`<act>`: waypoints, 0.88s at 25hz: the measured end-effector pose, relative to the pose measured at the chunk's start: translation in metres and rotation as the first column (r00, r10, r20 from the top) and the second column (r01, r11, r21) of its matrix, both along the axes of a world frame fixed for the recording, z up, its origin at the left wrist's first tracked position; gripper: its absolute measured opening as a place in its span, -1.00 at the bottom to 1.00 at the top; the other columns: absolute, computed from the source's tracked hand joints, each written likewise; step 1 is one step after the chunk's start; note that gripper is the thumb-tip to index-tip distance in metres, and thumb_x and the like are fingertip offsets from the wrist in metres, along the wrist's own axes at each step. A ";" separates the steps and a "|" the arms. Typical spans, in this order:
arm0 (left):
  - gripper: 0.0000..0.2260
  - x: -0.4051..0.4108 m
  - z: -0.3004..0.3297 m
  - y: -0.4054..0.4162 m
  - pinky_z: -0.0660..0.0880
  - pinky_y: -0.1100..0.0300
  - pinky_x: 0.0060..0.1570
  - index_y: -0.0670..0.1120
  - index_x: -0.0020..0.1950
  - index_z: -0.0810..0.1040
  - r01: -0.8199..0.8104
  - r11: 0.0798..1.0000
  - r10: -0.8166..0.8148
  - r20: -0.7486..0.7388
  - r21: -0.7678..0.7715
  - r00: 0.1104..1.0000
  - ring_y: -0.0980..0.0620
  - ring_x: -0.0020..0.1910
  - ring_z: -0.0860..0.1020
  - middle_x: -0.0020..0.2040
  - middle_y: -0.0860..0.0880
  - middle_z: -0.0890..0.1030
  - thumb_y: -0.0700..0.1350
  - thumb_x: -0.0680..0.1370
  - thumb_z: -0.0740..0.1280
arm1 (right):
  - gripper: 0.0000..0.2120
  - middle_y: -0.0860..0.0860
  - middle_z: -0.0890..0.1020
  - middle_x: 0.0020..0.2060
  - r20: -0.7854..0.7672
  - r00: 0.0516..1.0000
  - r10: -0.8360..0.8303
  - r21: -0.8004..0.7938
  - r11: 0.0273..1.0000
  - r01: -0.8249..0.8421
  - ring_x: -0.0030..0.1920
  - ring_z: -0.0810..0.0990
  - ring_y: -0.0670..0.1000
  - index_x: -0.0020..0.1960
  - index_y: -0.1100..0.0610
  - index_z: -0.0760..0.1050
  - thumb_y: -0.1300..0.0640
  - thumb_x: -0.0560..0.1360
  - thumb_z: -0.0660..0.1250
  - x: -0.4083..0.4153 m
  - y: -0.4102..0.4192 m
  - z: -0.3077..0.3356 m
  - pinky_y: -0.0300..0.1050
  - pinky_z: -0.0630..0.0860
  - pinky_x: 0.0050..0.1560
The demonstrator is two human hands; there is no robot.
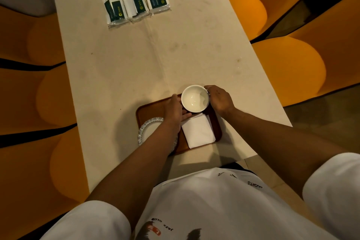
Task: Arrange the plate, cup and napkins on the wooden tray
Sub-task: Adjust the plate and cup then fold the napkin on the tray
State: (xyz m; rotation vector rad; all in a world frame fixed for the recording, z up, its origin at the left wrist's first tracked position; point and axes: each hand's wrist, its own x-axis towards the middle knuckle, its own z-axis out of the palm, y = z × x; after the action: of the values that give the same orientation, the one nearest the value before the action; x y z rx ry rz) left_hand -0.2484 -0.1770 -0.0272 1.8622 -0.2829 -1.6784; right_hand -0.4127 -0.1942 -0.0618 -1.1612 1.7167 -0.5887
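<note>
A white cup sits at the far right of the brown wooden tray. My left hand cups its left side and base. My right hand is closed on its right side, where the handle is hidden. A stack of white napkins lies on the tray just in front of the cup. A white plate with a patterned rim rests on the tray's near left, half hidden under my left forearm.
Three wrapped napkin packs lie at the far end of the long pale table. Orange seats flank the table on both sides. The tray sits close to the table's near edge.
</note>
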 end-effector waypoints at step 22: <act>-0.45 0.032 -0.032 0.111 0.29 -0.15 0.44 -0.06 0.51 0.33 0.964 -0.025 -0.396 0.883 0.265 -0.253 -0.29 0.47 0.29 0.49 -0.28 0.34 -0.10 0.53 0.36 | -0.68 0.14 0.46 0.15 -0.483 0.835 0.263 0.100 0.964 -0.245 -0.05 0.59 0.19 0.30 0.08 0.42 0.07 0.56 0.25 0.021 0.134 -0.005 -0.02 0.57 -0.03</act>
State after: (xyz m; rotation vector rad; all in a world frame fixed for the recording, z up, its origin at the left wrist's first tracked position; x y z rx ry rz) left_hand -0.2163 -0.0660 -0.0587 1.6480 -2.8014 -0.5797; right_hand -0.3916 -0.0606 -0.0666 -1.5829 1.9331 -0.0921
